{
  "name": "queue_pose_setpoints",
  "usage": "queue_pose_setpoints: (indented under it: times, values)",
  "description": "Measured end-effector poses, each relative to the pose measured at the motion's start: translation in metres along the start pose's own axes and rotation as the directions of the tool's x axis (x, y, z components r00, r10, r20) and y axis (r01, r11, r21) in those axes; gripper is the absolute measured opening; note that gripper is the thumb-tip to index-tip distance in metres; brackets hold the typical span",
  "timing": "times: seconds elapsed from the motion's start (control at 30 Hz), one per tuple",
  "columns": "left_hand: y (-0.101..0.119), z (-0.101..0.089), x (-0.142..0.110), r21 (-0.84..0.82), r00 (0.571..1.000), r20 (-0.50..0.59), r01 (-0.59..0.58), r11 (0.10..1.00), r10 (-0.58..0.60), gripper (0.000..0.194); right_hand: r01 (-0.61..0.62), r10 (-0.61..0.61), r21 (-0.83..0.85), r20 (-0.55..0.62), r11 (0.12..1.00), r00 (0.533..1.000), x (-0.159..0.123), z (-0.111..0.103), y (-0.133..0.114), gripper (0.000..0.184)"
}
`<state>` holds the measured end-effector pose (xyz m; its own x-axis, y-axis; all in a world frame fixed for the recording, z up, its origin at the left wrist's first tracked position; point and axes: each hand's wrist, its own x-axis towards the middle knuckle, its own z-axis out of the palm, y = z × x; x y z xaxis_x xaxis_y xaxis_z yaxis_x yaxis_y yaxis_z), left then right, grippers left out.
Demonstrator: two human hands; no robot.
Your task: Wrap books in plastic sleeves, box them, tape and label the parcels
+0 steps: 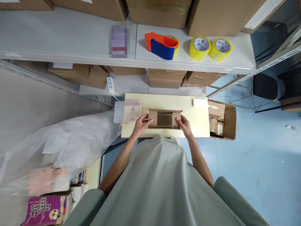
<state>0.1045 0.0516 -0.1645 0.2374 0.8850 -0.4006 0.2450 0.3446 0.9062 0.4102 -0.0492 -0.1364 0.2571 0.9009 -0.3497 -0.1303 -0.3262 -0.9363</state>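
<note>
A small open cardboard box (164, 120) rests on the pale yellow table (195, 122), its short end flaps folded inward and its long flaps standing up. My left hand (140, 125) pinches the left end, thumb over the flap. At the opposite end, my right hand (184, 125) grips the right flap with the thumb on top. Just left of the box lies a flat pinkish packet or book (132, 110), beside white sheets (118, 112) at the table's edge. A small white block (200, 103) sits at the far right of the table.
Above the table, a grey shelf (82, 37) holds a red-and-blue tape dispenser (163, 46), yellow tape rolls (199, 47) and cartons (160, 14). A carton with smaller boxes (230, 122) stands on the right. Clear plastic wrap (87, 131) and books (44, 210) are at left.
</note>
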Motion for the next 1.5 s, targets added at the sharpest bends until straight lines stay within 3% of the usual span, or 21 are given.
queue_pose_setpoints:
  times: [0.23, 0.33, 0.43, 0.57, 0.67, 0.83, 0.93, 1.07, 1.17, 1.37, 1.5]
  values:
    - [0.007, 0.0, 0.0, 0.018, 0.997, 0.029, 0.065, 0.998, -0.066, 0.087, -0.047, 0.045, -0.072, -0.018, 0.996, 0.999, 0.007, -0.01, 0.002, 0.072]
    - [0.014, -0.01, -0.009, 0.007, 0.999, -0.003, 0.043, 0.999, -0.043, 0.083, -0.081, 0.071, -0.131, -0.074, 0.988, 0.995, 0.001, -0.022, -0.001, 0.079]
    - [0.022, -0.024, -0.022, -0.003, 1.0, -0.001, 0.023, 1.0, -0.023, 0.079, -0.063, 0.051, -0.18, -0.074, 0.982, 0.996, -0.01, -0.036, -0.008, 0.073]
    - [0.031, -0.038, -0.038, 0.048, 0.991, 0.134, -0.001, 0.999, -0.006, 0.081, -0.01, 0.016, -0.2, 0.028, 0.98, 0.999, -0.019, -0.042, -0.015, 0.072]
    - [0.036, -0.035, -0.042, 0.066, 0.976, 0.217, -0.002, 0.998, -0.012, 0.084, 0.011, 0.013, -0.197, 0.116, 0.98, 0.993, -0.018, -0.037, -0.016, 0.078]
    - [0.035, -0.016, -0.029, 0.152, 0.998, 0.049, 0.03, 0.988, -0.038, 0.068, 0.012, -0.015, -0.229, -0.011, 0.973, 1.0, -0.013, -0.024, -0.008, 0.068]
    - [0.031, -0.005, -0.021, 0.225, 0.998, -0.065, 0.03, 0.974, -0.016, 0.074, -0.016, -0.019, -0.278, -0.125, 0.96, 0.992, -0.011, -0.02, 0.0, 0.064]
    - [0.032, 0.0, -0.017, 0.354, 0.99, -0.018, -0.123, 0.927, 0.138, 0.088, -0.026, -0.028, -0.309, -0.171, 0.951, 0.985, -0.011, -0.018, 0.002, 0.086]
    - [0.036, -0.003, -0.016, 0.447, 0.963, 0.092, -0.266, 0.854, 0.252, 0.071, 0.023, -0.084, -0.379, -0.144, 0.925, 0.986, -0.016, -0.014, -0.005, 0.1]
    - [0.036, -0.012, -0.012, 0.484, 0.925, 0.211, -0.379, 0.789, 0.315, 0.024, 0.077, -0.145, -0.495, -0.1, 0.866, 0.984, -0.024, -0.003, -0.018, 0.055]
    - [0.03, -0.014, -0.01, 0.439, 0.926, 0.214, -0.376, 0.816, 0.312, 0.019, 0.035, -0.12, -0.466, -0.154, 0.884, 0.981, -0.026, 0.003, -0.015, 0.056]
